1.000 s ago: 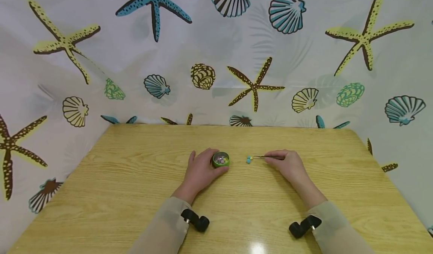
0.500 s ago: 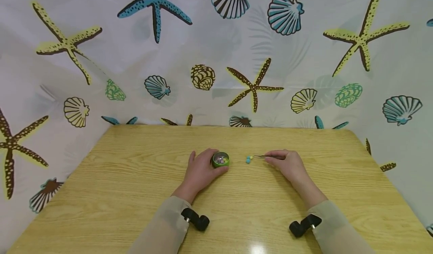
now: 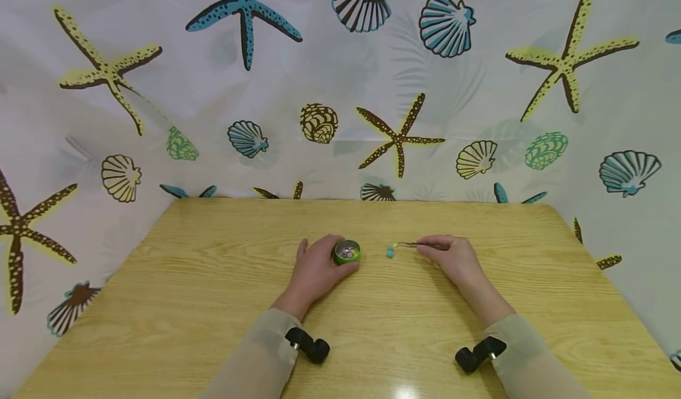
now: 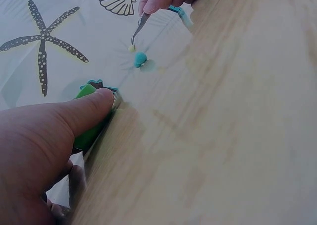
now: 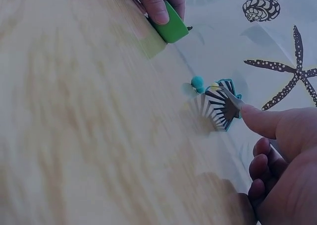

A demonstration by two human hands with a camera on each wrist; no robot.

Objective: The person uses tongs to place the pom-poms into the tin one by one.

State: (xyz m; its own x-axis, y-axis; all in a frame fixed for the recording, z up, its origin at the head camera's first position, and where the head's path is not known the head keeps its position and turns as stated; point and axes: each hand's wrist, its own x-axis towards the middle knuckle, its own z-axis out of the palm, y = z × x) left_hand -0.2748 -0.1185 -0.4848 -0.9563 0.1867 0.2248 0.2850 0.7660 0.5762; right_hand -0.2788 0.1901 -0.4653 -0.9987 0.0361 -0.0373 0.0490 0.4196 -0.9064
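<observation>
Green plastic-looking sides show up first from the head camera: a small round cup [image 3: 348, 261] stands on the wood-grain tabletop [image 3: 367, 316], the left hand [image 3: 318, 268] curled around it, thumb at the near side, with tiny pale and coloured pieces [image 3: 348, 252] lying inside. Across the gap, the right hand [image 3: 456, 259] pinches bent-tip tweezers [image 3: 411, 245] between thumb and fingers, and at their tips — there it is — sits one yellow bead [image 3: 395, 246], close beside two turquoise beads [image 3: 390, 255] on the wood. Cloth [image 3: 282, 97] printed with starfish and shells rises behind; beige sleeves [image 3: 255, 352] reach in from below. Over to the left wrist camera: thumb pressed along the green wall, the yellow bead just apart from the turquoise pair in this view. Now the right wrist camera — thumb against the tweezers, lower fingers folded toward the palm; exactly which finger bears on the hidden side, I cannot tell.
</observation>
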